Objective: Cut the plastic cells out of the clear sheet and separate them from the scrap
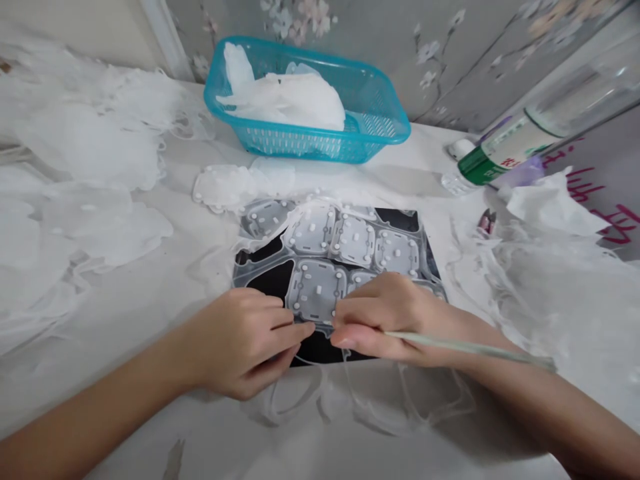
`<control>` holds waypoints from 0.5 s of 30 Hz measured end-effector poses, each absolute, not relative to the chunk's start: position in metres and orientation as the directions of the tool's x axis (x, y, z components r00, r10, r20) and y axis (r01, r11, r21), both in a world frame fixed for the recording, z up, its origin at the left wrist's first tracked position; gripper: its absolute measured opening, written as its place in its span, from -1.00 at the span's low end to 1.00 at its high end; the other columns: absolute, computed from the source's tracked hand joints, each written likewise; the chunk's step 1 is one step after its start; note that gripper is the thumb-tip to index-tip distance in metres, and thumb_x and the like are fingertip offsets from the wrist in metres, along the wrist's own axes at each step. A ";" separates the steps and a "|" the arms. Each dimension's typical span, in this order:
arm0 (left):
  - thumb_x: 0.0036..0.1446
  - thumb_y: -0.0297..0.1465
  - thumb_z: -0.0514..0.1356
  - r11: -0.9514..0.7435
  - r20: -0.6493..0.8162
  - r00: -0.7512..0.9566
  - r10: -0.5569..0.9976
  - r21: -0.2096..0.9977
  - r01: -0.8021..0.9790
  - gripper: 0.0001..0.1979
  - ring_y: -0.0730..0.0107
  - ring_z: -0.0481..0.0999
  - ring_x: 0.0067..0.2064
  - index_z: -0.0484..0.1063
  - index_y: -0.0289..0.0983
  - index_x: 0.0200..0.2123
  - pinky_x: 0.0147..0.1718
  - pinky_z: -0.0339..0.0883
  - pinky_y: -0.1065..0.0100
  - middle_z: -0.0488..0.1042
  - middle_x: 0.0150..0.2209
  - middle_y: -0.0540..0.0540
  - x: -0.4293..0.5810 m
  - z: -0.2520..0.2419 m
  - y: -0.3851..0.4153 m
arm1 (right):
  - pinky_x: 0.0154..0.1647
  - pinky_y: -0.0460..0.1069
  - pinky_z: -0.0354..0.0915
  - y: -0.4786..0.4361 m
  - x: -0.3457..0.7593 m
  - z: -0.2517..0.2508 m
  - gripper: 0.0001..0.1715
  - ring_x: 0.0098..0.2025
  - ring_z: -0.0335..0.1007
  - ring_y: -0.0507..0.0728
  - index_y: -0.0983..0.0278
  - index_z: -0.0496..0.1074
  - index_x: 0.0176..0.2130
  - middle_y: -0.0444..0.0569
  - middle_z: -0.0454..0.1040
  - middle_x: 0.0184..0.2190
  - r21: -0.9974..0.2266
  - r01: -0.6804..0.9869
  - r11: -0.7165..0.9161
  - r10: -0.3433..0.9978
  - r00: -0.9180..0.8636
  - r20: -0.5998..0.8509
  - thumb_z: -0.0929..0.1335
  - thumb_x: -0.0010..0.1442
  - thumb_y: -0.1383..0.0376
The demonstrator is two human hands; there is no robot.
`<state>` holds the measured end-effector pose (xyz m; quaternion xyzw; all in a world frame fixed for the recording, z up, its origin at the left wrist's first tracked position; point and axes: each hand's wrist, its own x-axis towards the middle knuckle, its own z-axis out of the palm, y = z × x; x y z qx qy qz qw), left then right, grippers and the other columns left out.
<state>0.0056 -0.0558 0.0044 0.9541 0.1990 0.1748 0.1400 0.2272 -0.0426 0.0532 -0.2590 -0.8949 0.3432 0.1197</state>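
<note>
A translucent moulded plastic sheet (319,293) with rounded square panels and small white pegs lies over a black mat (323,350). At the near edge of one panel, my left hand (245,340) rests with its index finger stretched out on the sheet and its other fingers loosely bent. Just to the right, my right hand (395,320) is closed around a thin pale stick-like tool (475,348). The tool's back end slants over my right wrist, and its tip is hidden by my fingers. Loose translucent strips (365,407) hang off the sheet's near side.
Behind stands a blue plastic basket (300,143) holding white pieces. Heaps of translucent plastic (100,133) cover the left side, and another pile (575,300) sits at right. A clear bottle (495,157) with a green label leans at back right, near small pinkish clippers (486,222).
</note>
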 end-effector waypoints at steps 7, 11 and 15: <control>0.12 -0.49 0.03 -0.864 0.281 0.853 0.440 0.390 0.318 -0.84 0.43 0.27 -0.55 0.40 -0.25 -0.29 -0.58 0.00 0.35 0.36 -0.59 0.02 0.007 0.003 -0.055 | -0.58 -0.08 -0.10 -0.042 0.229 0.061 -0.44 -0.64 -0.02 -0.08 0.30 0.23 -0.57 -0.20 0.10 -0.66 -0.653 0.405 0.640 0.540 -0.842 0.007 0.09 0.38 0.13; 0.13 -0.49 0.03 -0.866 0.251 0.860 0.445 0.365 0.342 -0.87 0.42 0.25 -0.55 0.37 -0.24 -0.34 -0.57 -0.02 0.35 0.34 -0.59 0.03 0.007 0.003 -0.056 | -0.57 -0.11 -0.07 -0.041 0.230 0.059 -0.46 -0.63 0.01 -0.09 0.30 0.23 -0.56 -0.21 0.10 -0.66 -0.689 0.406 0.601 0.556 -0.831 -0.004 0.11 0.37 0.14; 0.14 -0.48 0.06 -0.870 0.190 0.879 0.437 0.336 0.360 -0.86 0.40 0.30 -0.51 0.35 -0.22 -0.22 -0.54 0.03 0.34 0.38 -0.53 0.04 0.007 0.006 -0.057 | -0.55 -0.12 -0.04 -0.041 0.230 0.053 -0.46 -0.61 0.04 -0.09 0.32 0.28 -0.52 -0.19 0.16 -0.64 -0.735 0.359 0.576 0.555 -0.832 0.029 0.09 0.38 0.14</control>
